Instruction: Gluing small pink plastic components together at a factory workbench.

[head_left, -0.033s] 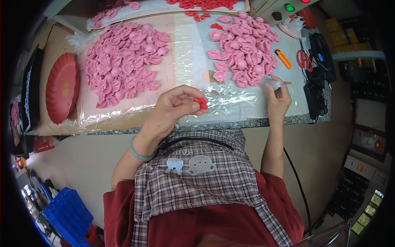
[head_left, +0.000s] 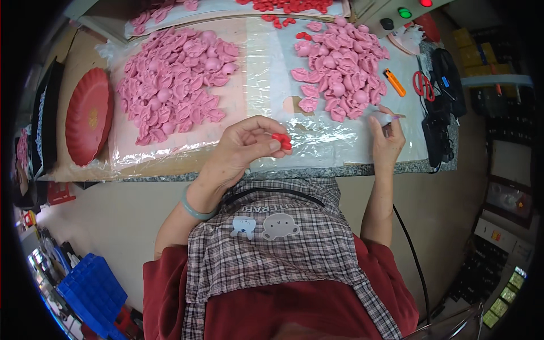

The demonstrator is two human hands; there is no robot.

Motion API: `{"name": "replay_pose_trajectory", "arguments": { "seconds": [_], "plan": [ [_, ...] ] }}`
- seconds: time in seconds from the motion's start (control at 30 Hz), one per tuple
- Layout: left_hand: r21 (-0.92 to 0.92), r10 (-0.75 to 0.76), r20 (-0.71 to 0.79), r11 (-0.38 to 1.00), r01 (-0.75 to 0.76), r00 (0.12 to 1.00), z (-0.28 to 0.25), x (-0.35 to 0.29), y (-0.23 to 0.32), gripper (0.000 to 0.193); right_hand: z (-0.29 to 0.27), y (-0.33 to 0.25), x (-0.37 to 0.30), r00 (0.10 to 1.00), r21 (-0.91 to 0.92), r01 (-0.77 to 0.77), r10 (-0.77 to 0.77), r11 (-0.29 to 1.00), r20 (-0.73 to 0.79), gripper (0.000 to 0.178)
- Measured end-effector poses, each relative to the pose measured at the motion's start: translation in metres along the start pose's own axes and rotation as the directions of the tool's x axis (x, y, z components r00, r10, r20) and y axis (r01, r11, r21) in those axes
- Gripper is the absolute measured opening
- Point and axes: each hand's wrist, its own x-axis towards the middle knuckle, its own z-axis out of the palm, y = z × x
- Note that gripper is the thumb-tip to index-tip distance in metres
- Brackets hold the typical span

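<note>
My left hand pinches a small, glossy red piece between thumb and fingertips, above the table's front edge. The piece has rounded lobes; its exact kind cannot be made out. My right hand is closed around a small whitish squeeze bottle with a narrow tip pointing right. Just beyond that hand lies a heap of pink petal-like pieces, some with round balls. A second, larger pink heap spreads over the left side of the table.
Toward the right lie an orange utility knife and red-handled scissors. A red fluted dish stands at the left. More red pieces lie on a shelf at the back, beside a panel with lit buttons.
The whole view has shifted slightly, with the table appearing a little to the right. Both hands keep nearly the same pose and hold the same things.
</note>
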Motion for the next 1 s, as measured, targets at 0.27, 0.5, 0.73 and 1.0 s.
{"name": "replay_pose_trajectory", "arguments": {
  "seconds": [0.27, 0.5, 0.73, 1.0],
  "plan": [
    [-0.001, 0.034, 0.088, 0.999, -0.034, 0.996, 0.000, 0.001, -0.006, 0.016, -0.004, -0.029, -0.065, 0.982, 0.116, 0.173, -0.164, 0.978, -0.090, 0.021],
    [-0.097, 0.016, 0.123, 0.995, -0.004, 0.992, 0.002, -0.008, -0.004, 0.016, 0.046, -0.106, -0.069, 0.846, 0.534, 0.163, -0.396, 0.829, 0.357, 0.027],
    [-0.144, 0.035, 0.127, 0.990, -0.016, 0.991, 0.004, -0.013, -0.020, 0.013, 0.065, -0.101, -0.078, 0.838, 0.632, 0.096, -0.405, 0.769, 0.366, 0.027],
    [0.905, 0.597, -0.083, 0.381, -0.191, 0.798, -0.025, -0.033, 0.013, 0.010, 0.066, -0.103, -0.068, 0.881, 0.728, -0.044, -0.316, 0.684, 0.351, 0.019]
  ]
}}
